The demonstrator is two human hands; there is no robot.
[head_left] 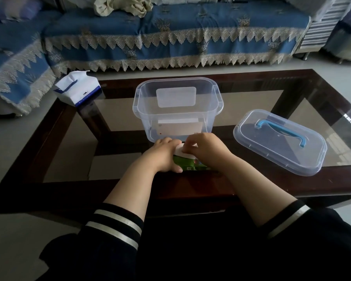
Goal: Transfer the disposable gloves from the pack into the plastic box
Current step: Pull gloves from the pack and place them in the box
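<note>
The green pack of disposable gloves [190, 165] lies flat on the desk [322, 110] at its near edge, directly under both hands and just in front of the clear plastic box [177, 110], whose near wall almost touches the knuckles. The pack's long axis seems to run left to right across the person's body, though the hands hide most of it. The left hand [163, 156] grips the pack's left end, fingers curled over the top and thumb down along the near side, holding it steady. The right hand [206, 148] is bunched over the pack's middle, fingertips pinching at a white flap or opening [180, 152] on its upper face; whether a glove is already caught cannot be told. The box stands open and looks to hold only a white label, so no gloves appear to be inside yet. Its lid with the blue handle [279, 141] rests apart on the desk to the right, and a tissue pack [77, 90] sits at the far left corner. The right hand is the one placed to draw gloves out, and the box lies straight ahead of it, so the move would be a short lift up and forward over the near rim.
</note>
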